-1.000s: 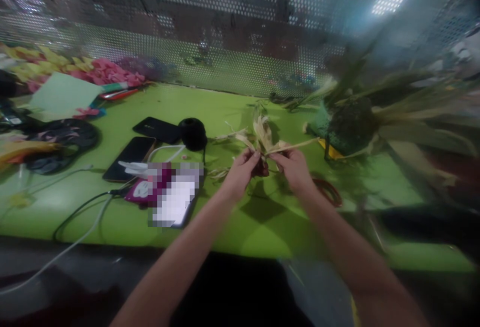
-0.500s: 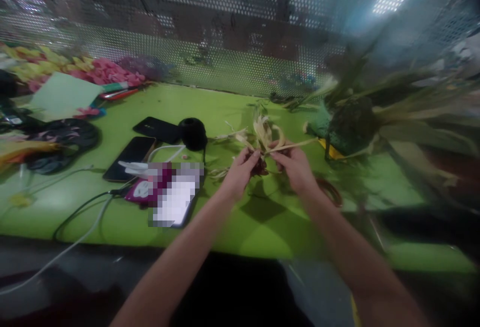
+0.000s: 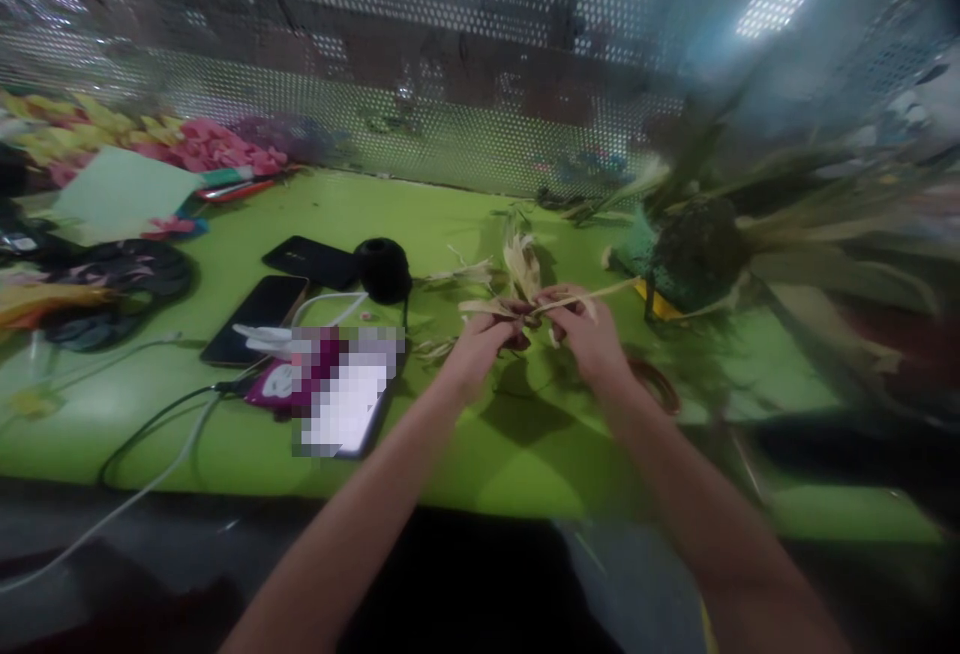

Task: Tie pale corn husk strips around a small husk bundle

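Above the middle of the green table, my left hand [image 3: 487, 339] and my right hand [image 3: 577, 324] are close together, fingers pinched on a pale strip of dried leaf, like corn husk [image 3: 611, 290]. One end juts out to the right of my right hand, and another lies across my left fingers. Between and just beyond the hands rises a bundle of the same dried leaf [image 3: 522, 259]. Where the strip meets the bundle is hidden by my fingertips. Loose dried scraps [image 3: 465, 272] lie behind my left hand.
Left of my hands are a black spool of cord [image 3: 383, 269], dark phones [image 3: 259, 319], a partly blurred lit phone [image 3: 352, 404] and a purple power bank [image 3: 281, 386]. A green pot-like holder with long dried leaves [image 3: 697, 244] is at right, near a brown tape roll [image 3: 656, 386]. Perforated metal [image 3: 450, 104] stands behind.
The curled loop of leaf by my right hand has been brought down. A strip now lies flatter across my left fingers, and the bundle shows more upright. My hands remain together.
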Action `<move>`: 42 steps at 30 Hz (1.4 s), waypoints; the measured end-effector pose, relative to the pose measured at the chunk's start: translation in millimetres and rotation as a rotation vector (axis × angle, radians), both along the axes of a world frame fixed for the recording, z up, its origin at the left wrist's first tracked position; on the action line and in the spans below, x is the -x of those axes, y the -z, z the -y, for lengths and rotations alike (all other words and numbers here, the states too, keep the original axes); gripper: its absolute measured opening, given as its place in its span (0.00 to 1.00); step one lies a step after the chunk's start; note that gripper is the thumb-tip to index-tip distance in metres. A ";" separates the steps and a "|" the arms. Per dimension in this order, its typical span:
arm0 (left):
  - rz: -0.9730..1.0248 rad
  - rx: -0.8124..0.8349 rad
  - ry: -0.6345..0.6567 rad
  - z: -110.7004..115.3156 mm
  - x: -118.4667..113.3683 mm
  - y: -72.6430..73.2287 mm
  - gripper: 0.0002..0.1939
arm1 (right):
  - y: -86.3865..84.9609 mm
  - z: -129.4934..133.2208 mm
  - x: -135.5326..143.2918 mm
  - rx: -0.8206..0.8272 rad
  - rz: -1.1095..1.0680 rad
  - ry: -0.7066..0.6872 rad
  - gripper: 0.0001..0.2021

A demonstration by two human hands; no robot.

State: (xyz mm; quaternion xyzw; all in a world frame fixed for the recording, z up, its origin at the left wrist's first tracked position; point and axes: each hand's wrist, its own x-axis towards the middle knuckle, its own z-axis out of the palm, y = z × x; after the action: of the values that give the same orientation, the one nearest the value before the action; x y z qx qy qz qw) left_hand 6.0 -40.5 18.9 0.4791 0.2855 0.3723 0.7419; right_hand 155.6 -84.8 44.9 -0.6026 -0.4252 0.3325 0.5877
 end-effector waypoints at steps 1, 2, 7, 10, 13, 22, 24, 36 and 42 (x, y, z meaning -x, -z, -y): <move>-0.018 -0.023 0.001 0.2 0.1 -0.5 0.11 | 0.2 -0.1 -0.1 0.000 0.013 0.002 0.08; -0.038 -0.046 0.000 0.2 0.2 -0.5 0.11 | 1.0 -0.3 -0.4 -0.001 0.024 0.006 0.08; -0.096 -0.106 -0.031 -1.8 -1.2 6.3 0.08 | 6.5 -0.5 -3.6 -0.012 0.043 -0.006 0.10; -0.111 -0.114 -0.114 -4.8 -3.2 12.4 0.07 | 6.1 1.7 -2.8 0.015 0.091 -0.032 0.12; -0.138 -0.132 -0.169 -7.1 -4.9 16.7 0.06 | 4.2 5.1 1.5 -0.002 0.205 -0.028 0.14; -0.089 -0.130 -0.123 -1.0 -4.8 4.5 0.06 | 4.5 8.3 4.0 -0.056 0.456 -0.010 0.10; -0.069 -0.124 -0.149 -1.0 -4.5 4.4 0.05 | 4.8 7.6 3.6 -0.041 0.430 -0.038 0.10; 0.042 -0.044 -0.264 0.5 -5.2 -2.7 0.02 | -8.5 11.1 7.3 0.071 -0.365 -0.371 0.10; 0.031 0.055 -0.263 -16.6 9.4 -6.1 0.08 | -27.5 21.9 0.4 -0.122 -0.301 -0.319 0.15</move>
State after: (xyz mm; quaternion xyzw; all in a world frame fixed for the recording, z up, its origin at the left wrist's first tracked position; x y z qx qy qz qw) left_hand -3.4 -23.8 25.0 0.4112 0.3444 0.4659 0.7037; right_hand 155.2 -106.8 72.4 -0.4347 -0.4421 0.4809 0.6199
